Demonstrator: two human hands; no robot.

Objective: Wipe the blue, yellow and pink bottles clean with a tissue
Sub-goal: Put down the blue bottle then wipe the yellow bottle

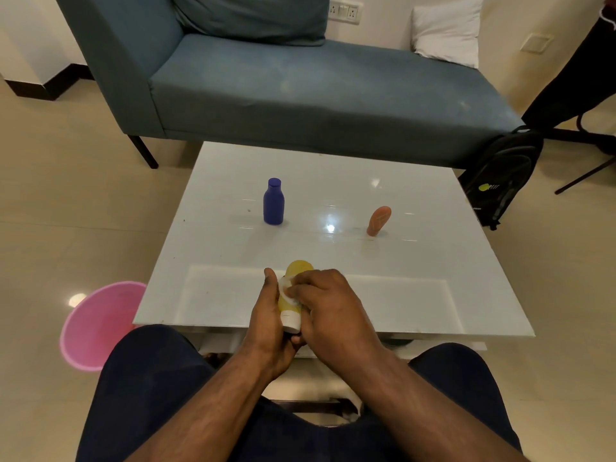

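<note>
Over the near edge of the white table (233,181), my left hand (268,320) grips the yellow bottle (297,269) from the left, white cap pointing toward me. My right hand (328,303) presses a white tissue (287,290) against the bottle's side; most of the tissue is hidden under the fingers. The blue bottle (273,202) stands upright at the table's middle left. The pink bottle (379,220) stands on its cap at the middle right, leaning a little.
A pink bin (96,323) sits on the floor left of the table. A blue-grey sofa (300,85) runs behind the table. A black backpack (503,178) leans at the right, next to chair legs. My knees are under the near edge.
</note>
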